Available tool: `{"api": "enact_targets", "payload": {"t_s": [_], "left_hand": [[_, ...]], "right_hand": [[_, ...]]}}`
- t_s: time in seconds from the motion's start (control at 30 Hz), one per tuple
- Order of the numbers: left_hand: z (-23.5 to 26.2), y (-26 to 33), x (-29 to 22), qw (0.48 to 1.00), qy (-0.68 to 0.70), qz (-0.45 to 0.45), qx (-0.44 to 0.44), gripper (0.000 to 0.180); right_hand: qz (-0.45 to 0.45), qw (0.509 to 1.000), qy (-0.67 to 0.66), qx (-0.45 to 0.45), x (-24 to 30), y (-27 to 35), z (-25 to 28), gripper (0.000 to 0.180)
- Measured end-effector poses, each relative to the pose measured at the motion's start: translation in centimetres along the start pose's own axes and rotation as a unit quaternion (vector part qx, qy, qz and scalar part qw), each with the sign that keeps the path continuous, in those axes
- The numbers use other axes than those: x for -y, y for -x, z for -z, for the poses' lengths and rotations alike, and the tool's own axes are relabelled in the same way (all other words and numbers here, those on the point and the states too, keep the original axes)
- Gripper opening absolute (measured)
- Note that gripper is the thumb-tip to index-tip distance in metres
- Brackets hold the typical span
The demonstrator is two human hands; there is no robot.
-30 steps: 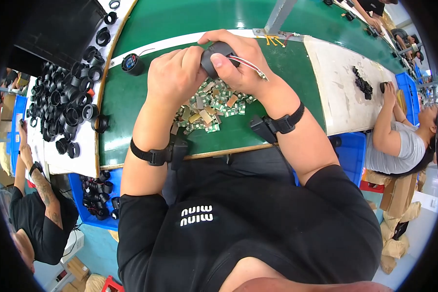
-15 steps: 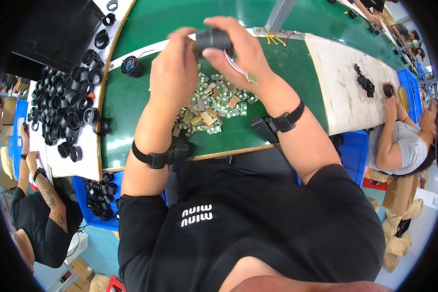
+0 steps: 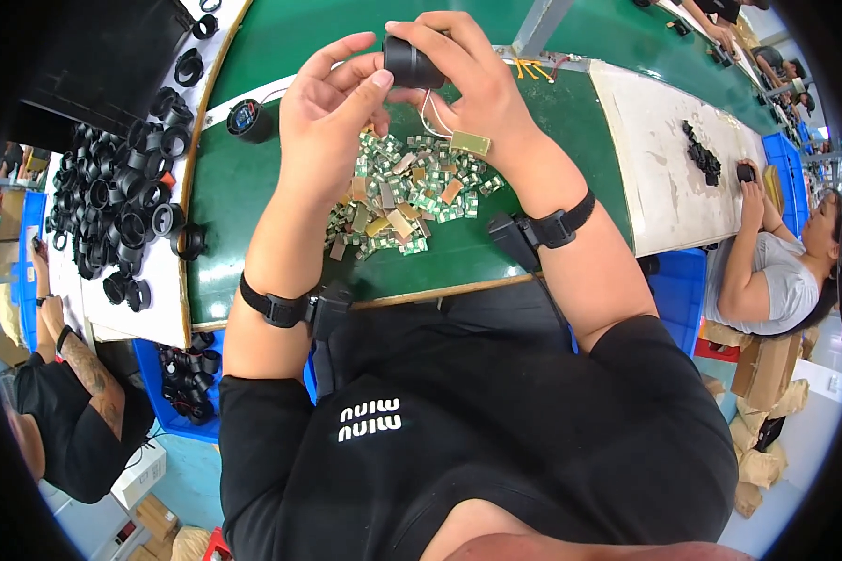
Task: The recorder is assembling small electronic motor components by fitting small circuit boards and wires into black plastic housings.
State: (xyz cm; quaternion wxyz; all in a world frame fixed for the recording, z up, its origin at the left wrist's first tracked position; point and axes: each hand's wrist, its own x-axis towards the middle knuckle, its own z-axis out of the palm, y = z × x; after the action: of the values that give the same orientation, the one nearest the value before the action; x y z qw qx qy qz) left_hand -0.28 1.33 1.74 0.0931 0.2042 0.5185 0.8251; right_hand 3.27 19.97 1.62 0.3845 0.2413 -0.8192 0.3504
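A black cylindrical housing point(image 3: 413, 64) is gripped by my right hand point(image 3: 482, 79), its fingers over the top, above the far part of the green table. White wires point(image 3: 428, 110) run out of the housing to a small gold-green circuit board point(image 3: 471, 143), which hangs against the base of my right hand. My left hand point(image 3: 323, 117) is beside the housing's left end, fingers apart and partly bent, its thumb tip close to the rim; whether it touches cannot be told. Below both hands lies a pile of small circuit boards point(image 3: 421, 187).
Another black round housing point(image 3: 249, 122) with a blue inside stands at left on the green table point(image 3: 243, 206). Many black rings point(image 3: 122, 206) cover the white table beyond. Blue bins point(image 3: 150, 374) sit below the table edge. Co-workers point(image 3: 767, 271) sit on both sides.
My left hand has drawn back from the housing and its fingers have spread. The housing has tilted in my right hand, and the wired circuit board has turned its flat face up.
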Motion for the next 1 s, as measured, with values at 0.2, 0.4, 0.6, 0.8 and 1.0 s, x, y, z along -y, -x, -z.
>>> {"api": "enact_targets", "payload": {"t_s": [0.2, 0.4, 0.6, 0.8, 1.0], "left_hand": [[-0.1, -0.1, 0.5, 0.992, -0.118, 0.034, -0.023, 0.041], [0.1, -0.4, 0.9, 0.996, -0.08, 0.037, 0.034, 0.041], [1.4, -1.0, 1.7, 0.997, -0.036, 0.056, 0.032, 0.04], [0.7, -0.7, 1.6, 0.991, -0.129, 0.008, 0.035, 0.033], [-0.4, 0.1, 3.8, 0.99, -0.126, -0.008, 0.064, 0.029]], "right_hand": [[-0.003, 0.998, 0.008, 0.056, -0.8, 0.5, 0.0, 0.069], [-0.017, 0.996, 0.027, 0.089, -0.5, 0.5, -0.3, 0.066], [0.02, 0.999, -0.021, 0.015, -1.7, -0.1, -0.8, 0.054], [-0.352, 0.803, -0.472, 0.09, -1.7, 0.6, 0.4, 0.052], [-0.253, 0.963, -0.08, -0.046, 0.0, 0.3, -1.1, 0.039]]}}
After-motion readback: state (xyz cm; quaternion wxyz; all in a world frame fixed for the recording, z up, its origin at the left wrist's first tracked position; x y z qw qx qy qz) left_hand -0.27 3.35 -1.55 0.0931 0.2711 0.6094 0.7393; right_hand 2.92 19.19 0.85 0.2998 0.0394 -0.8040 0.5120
